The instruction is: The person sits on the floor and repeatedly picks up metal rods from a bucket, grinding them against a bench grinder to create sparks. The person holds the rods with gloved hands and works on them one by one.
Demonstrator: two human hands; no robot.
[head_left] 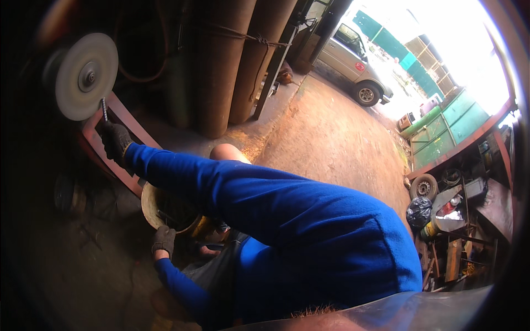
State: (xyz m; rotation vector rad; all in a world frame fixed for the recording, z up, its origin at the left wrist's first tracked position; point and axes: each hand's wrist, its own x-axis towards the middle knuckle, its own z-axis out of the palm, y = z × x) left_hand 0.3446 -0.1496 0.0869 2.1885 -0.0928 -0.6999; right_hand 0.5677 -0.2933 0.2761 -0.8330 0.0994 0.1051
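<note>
A pale round grinding wheel (87, 77) with a hub at its centre stands at the upper left, by a red metal frame (130, 118). My right hand (115, 141), in a dark glove, is closed around a thin metal rod (104, 109) with spiral or ribbed markings. The rod's upper end is at the wheel's lower edge; I cannot tell whether they touch. Below, my left hand (164, 239), also gloved, grips the rim of a light-coloured bucket (149, 207). Dark long pieces lie inside the bucket, too dim to name. Blue sleeves cover both arms.
Tall brown cylinders (223, 66), tied with cord, stand beyond the wheel. A bare concrete floor (337, 138) runs toward a parked beige vehicle (348, 55). Scrap, a tyre (424, 187) and a black bag (419, 212) are piled at the right, near green metal panels (450, 132).
</note>
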